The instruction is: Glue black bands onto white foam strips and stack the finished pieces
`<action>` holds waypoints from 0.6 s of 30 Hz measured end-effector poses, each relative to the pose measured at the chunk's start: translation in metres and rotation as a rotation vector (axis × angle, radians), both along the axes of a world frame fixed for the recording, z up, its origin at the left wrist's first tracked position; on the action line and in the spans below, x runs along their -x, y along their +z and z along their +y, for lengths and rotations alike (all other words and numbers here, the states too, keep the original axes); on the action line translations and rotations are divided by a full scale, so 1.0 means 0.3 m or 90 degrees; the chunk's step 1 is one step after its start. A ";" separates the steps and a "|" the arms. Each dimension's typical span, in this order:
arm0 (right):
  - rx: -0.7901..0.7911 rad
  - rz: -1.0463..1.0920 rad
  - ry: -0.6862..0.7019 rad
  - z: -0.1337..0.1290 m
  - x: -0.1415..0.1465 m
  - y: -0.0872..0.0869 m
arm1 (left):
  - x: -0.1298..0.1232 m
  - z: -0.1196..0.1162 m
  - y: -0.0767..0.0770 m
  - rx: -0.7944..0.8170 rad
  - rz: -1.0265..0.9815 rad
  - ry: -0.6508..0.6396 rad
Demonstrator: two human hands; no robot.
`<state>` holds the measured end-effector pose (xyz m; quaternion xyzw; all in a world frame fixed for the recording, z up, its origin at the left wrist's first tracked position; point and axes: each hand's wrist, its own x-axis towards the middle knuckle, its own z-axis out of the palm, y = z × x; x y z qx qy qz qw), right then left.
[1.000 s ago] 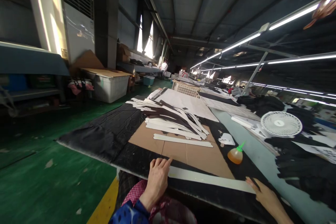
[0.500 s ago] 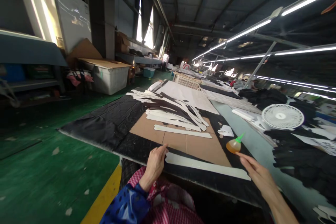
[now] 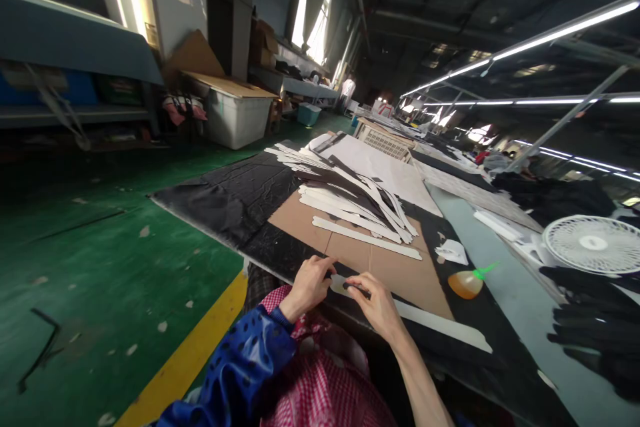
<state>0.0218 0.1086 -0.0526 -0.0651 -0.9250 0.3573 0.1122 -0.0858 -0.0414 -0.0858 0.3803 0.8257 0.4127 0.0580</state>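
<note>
A long white collar-like strip (image 3: 440,325) lies along the near edge of the black-covered table, partly hidden by my hands. My left hand (image 3: 311,283) is at its left end, fingers bent and closed on that end. Close beside it, my right hand (image 3: 375,303) has its fingertips pinched over the strip, around a small dark bit too small to name. A squeeze bottle (image 3: 465,285) with a green nozzle and amber liquid stands to the right. Beyond my hands, a single white strip (image 3: 367,238) lies on a cardboard sheet (image 3: 400,280).
A fanned pile of white and dark strips (image 3: 350,197) covers the back of the cardboard. A small white packet (image 3: 453,252) lies near the bottle. At the right are a white fan (image 3: 593,242) and dark cloth (image 3: 590,327). A lidded bin (image 3: 240,120) stands on the green floor.
My right hand has moved left from beside the squeeze bottle to the strip's left end, next to my left hand. The camera view has turned slightly, and the strip lies about where it was.
</note>
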 end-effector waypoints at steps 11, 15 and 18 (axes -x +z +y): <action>-0.027 0.031 0.010 -0.033 0.020 -0.054 | -0.005 -0.008 0.003 0.000 -0.003 -0.006; -0.084 0.033 0.001 -0.037 0.023 -0.061 | -0.003 -0.010 0.002 0.001 -0.001 -0.005; -0.109 0.027 -0.010 -0.040 0.025 -0.064 | 0.004 -0.012 -0.005 -0.005 -0.010 -0.016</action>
